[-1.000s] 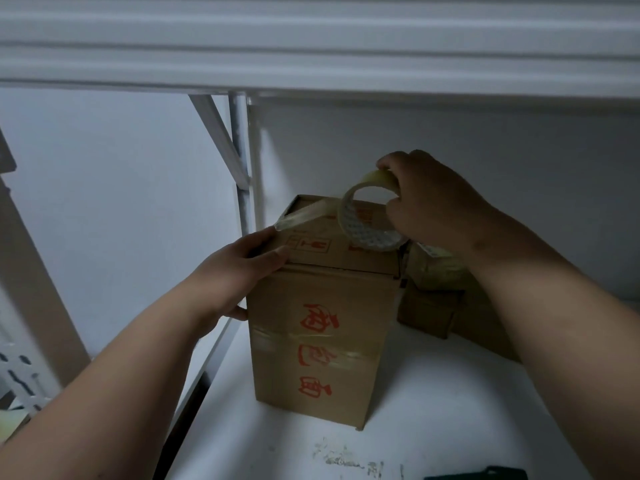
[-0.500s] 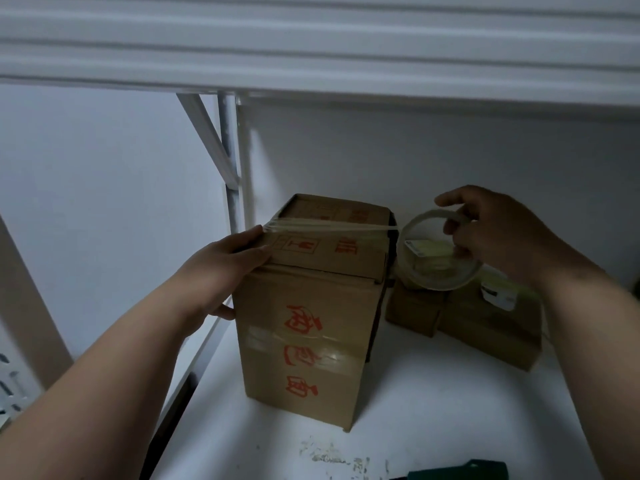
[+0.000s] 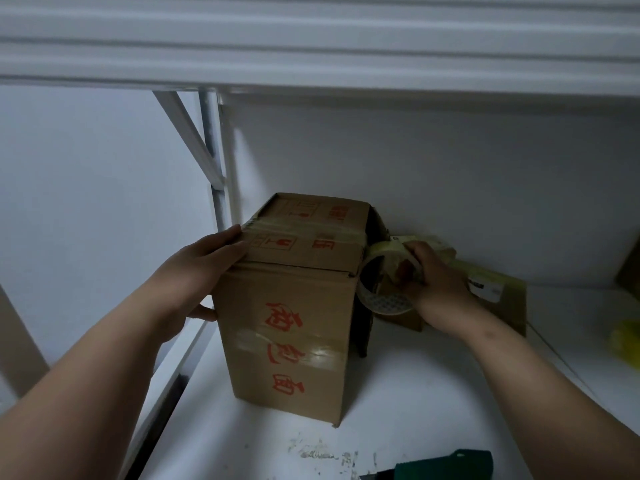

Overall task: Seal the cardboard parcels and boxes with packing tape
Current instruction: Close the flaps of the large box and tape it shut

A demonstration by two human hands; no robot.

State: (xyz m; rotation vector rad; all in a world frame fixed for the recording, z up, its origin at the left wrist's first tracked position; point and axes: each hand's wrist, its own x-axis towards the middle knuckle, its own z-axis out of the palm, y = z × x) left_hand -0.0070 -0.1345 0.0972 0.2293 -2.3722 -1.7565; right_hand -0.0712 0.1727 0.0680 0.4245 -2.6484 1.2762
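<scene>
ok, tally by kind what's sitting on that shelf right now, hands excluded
Cardboard boxes: 3, namely the tall box with red print, a low box behind the tape roll and a box edge at far right
Tape rolls: 1, clear
Green tool, partly out of frame: 1
Yellow blurred object: 1
Total: 6

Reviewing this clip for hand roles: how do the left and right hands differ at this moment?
The left hand lies with fingers straight against the tall box at its top left edge, steadying it; the right hand curls round the tape roll beside the box's right side. The left touches cardboard, the right only the roll. Both are bare.
</scene>
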